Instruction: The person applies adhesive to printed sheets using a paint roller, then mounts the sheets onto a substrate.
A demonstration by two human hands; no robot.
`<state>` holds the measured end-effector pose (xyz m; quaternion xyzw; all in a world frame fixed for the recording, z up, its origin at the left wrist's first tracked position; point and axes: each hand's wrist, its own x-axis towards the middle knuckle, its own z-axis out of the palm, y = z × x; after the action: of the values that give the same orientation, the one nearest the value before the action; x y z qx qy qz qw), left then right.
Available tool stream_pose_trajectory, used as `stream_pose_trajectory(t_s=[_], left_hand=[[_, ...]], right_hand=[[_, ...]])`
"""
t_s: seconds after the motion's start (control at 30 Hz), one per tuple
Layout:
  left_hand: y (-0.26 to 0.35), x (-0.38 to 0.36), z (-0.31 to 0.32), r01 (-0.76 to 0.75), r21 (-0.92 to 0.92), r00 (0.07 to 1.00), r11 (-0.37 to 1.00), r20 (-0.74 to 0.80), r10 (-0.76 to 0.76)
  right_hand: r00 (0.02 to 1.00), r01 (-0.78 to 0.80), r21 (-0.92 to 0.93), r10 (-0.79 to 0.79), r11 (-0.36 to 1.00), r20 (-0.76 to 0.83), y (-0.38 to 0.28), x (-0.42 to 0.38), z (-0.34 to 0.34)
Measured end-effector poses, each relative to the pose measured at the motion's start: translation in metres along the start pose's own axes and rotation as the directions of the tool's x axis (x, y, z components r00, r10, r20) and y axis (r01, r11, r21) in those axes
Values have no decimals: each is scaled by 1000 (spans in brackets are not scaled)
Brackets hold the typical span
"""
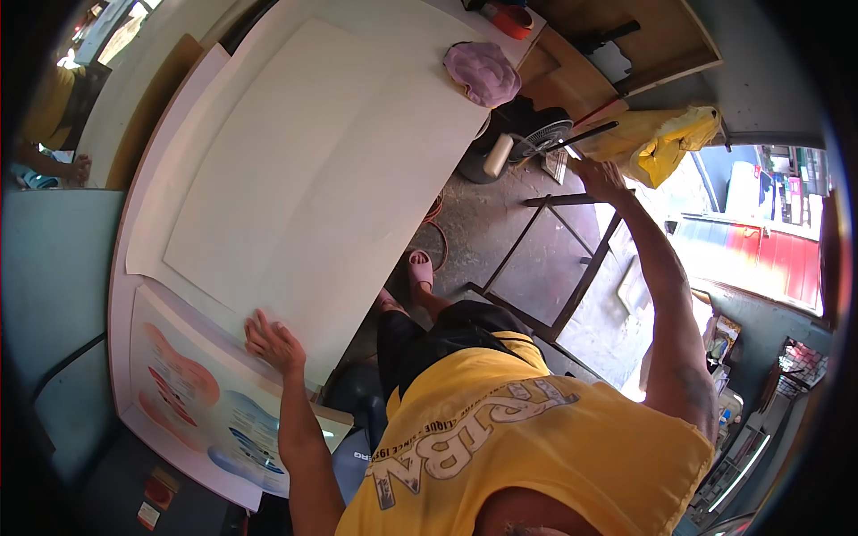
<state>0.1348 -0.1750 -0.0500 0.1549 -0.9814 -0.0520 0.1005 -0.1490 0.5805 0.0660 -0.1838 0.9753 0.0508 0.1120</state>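
Observation:
My left hand point(275, 344) lies with its fingers apart on the lower edge of a large white sheet point(295, 179), which covers most of the table. Just below that hand is a printed board point(192, 393) with red and blue rounded shapes. My right hand point(602, 180) is raised out to the side, away from the table, beside a black rod point(585, 136) and above a dark metal frame point(581, 304). Its fingers look curled together near a thin pale piece, but what they hold is too small to make out.
A purple cloth hat point(483, 73) sits on the table's far corner. Beyond that corner stand a black fan point(545, 134) and a yellow bag point(666, 147). An orange cord point(438, 234) lies on the floor near my pink slippers point(420, 268). A red roll point(511, 20) is at the top.

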Motion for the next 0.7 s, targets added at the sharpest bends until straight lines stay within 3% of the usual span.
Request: stream_pose_trajectory(t_s=[0.1,0.27,0.4,0.5,0.57,0.7], left_hand=[[2,-1,1,2,5,1000,1000,-10,-2],[-4,-3,11,4,10,999,1000,-38,-3],[-5,-7,10,62,19,997,998,45,-63],[-2,-5,2,66,0,997,998,35,-66],[-2,-6,3,79,8,996,997,37,-79],[-2,-6,3,86,-1,996,996,25,-85]], right_hand=[[995,-83,80,78,993,66,-16,-44,-2],[971,-36,261,96,965,-221,-70,-34,-2],[975,43,423,55,905,-217,-161,22,-4],[991,69,454,-9,888,-133,-246,57,-14],[974,140,449,-41,883,-224,-304,72,-26],[992,79,407,-33,910,-121,-382,90,-53]])
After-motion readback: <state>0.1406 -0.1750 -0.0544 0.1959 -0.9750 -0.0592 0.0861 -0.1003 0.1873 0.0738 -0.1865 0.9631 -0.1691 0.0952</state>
